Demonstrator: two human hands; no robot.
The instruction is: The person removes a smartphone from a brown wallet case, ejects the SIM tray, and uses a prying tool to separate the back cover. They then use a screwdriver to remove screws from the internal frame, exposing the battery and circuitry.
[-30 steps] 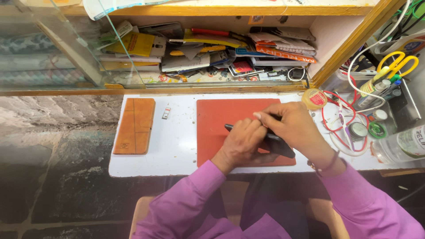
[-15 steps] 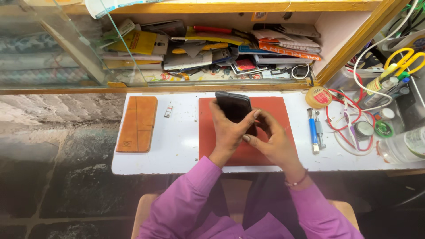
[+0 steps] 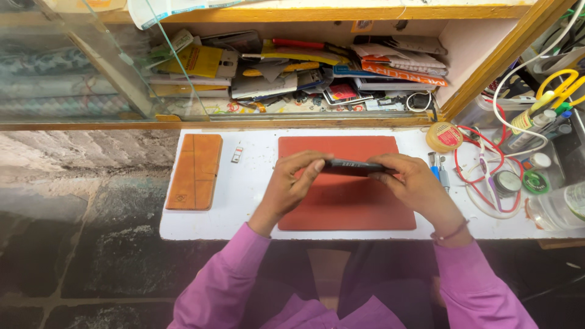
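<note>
Both my hands hold a dark phone (image 3: 353, 167) edge-on above a red mat (image 3: 350, 204) on the white table (image 3: 250, 189). My left hand (image 3: 292, 183) grips its left end with fingers curled over the top edge. My right hand (image 3: 414, 183) pinches its right end. The phone lies level, its thin side facing me. Purple sleeves cover both my arms.
A brown leather wallet case (image 3: 195, 172) and a small white card (image 3: 236, 155) lie left of the mat. A tape roll (image 3: 445, 136), red and white cables (image 3: 487, 176), small pots and yellow scissors (image 3: 557, 85) crowd the right. A cluttered shelf (image 3: 304, 67) runs behind.
The phone lay on the mat under my hands, was lifted with its back facing me, and is now turned edge-on, held level between both hands.
</note>
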